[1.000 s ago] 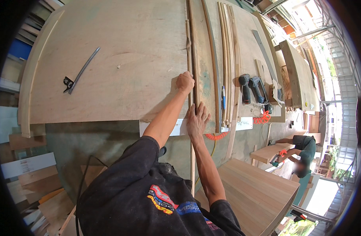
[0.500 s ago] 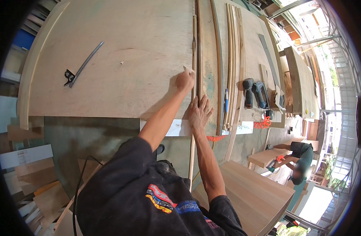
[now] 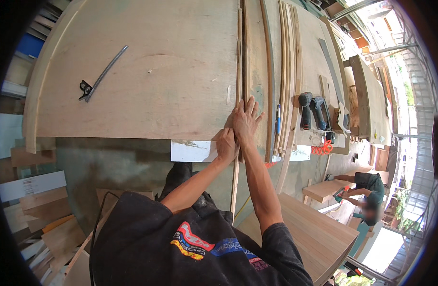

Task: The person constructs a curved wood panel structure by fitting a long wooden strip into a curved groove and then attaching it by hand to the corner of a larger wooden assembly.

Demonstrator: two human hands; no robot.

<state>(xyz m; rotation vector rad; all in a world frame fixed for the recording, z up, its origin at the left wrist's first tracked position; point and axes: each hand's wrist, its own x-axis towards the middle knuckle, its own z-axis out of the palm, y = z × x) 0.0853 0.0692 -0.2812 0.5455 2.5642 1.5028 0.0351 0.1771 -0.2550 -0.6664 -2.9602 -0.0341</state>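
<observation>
A long thin wooden strip runs along the groove beside a wide board on the plywood sheet, its near end jutting past the sheet's edge. My left hand is closed, pinching that strip at the edge. Just ahead and to the right, my right hand lies flat over the strip and the wide board, fingers stretched out. A small pale sliver rests on the plywood left of the strip. The undersides of both hands' fingers are hidden.
Several narrow strips lie to the right with a blue pen. Beyond are two power tools and a coiled orange hose. A combination square lies far left. Another person works at the right.
My left hand has come back toward me, from up the strip to the sheet's near edge, leaving the pale sliver behind. My right hand has slid slightly forward.
</observation>
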